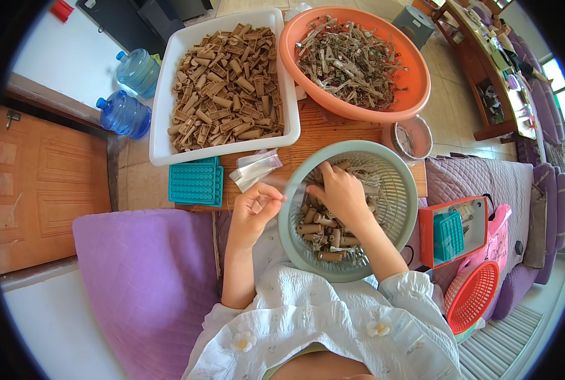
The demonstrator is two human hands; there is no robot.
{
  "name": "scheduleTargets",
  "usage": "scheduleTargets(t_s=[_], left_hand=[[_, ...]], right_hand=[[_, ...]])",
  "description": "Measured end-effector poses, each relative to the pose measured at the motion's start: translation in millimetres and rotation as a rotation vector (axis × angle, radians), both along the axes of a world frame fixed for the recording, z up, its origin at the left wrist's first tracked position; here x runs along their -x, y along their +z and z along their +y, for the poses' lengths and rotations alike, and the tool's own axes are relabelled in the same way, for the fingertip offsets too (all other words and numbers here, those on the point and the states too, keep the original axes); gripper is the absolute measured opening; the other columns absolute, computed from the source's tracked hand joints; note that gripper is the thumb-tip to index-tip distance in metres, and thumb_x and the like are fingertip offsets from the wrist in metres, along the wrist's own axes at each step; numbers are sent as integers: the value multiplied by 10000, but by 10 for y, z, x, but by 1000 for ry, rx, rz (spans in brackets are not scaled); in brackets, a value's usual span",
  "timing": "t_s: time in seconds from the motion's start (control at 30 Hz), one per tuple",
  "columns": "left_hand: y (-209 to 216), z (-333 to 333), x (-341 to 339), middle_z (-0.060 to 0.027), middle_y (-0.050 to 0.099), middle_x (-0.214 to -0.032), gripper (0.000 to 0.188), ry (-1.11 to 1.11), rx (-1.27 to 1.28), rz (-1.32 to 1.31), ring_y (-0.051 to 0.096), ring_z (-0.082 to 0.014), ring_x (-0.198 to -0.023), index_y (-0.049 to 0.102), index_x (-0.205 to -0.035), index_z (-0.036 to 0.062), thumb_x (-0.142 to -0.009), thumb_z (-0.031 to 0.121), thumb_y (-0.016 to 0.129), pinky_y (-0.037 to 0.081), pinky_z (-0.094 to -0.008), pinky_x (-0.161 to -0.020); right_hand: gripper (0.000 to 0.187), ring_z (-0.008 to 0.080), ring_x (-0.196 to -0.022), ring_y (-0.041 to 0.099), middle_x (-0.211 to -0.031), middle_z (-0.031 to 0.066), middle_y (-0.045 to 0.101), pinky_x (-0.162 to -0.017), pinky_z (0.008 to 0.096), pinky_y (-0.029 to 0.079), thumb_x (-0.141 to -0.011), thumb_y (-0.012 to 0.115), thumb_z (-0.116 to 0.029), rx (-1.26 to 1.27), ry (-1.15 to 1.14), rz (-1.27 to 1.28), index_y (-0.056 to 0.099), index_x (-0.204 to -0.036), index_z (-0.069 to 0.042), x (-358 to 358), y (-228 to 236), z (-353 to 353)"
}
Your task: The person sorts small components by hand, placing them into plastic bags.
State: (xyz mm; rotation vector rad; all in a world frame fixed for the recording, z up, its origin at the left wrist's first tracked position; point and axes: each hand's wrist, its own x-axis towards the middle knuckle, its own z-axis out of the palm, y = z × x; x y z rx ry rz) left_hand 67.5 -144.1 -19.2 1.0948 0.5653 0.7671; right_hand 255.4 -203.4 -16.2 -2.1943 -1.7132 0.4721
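Your left hand (252, 210)'s grip is pinched narrow, its contents unclear; how your right hand (344, 195) grips can't be told, over brown tubes (330, 256) inside the green basket (411, 196). Tugging quickly could snag pale strands (370, 179), dragging tubes out.

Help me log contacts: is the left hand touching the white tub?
Apart: in the head view, tabletop and small bags show between the left hand and white tub.
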Motion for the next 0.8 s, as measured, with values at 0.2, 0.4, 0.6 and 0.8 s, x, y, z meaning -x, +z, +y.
scheduleTargets(t_s=[0.2, 0.4, 0.6, 0.8], left_hand=[[-4, -62, 48, -46, 593, -810, 101, 51, 64, -115, 566, -107, -795, 496, -902, 50, -829, 90, 554, 425, -237, -736], [99, -153, -54, -71, 601, -784, 245, -110, 80, -156, 589, -127, -738, 444, -1045, 34, -839, 120, 546, 450, -242, -699], [230, -391, -377, -81, 621, -778, 426, -349, 66, -8, 598, -120, -696, 364, -1215, 39, -843, 149, 541, 458, -234, -615], [301, -411, -509, -98, 619, -798, 283, -274, -293, 182, 591, -163, -623, 475, -1063, 40, -801, 101, 563, 461, -259, -585]], right_hand=[[178, 282, -575, 592, -615, 158, 581, -524, 370, 467, -709, 555, -72, -142, -58, 76, 534, -855, 28, -125, -89, -1], [96, 131, -541, 570, -702, 110, 583, -478, 245, 465, -771, 506, -12, -458, -519, 1013, 488, -861, 17, -283, 125, -268], [118, 106, -515, 541, -775, 92, 569, -457, 206, 458, -828, 431, -21, -667, -613, 1622, 463, -939, -43, -95, 199, -404], [118, 112, -509, 528, -778, 95, 565, -463, 216, 469, -835, 447, -65, -642, -537, 1806, 456, -952, -55, 74, 281, -451]])
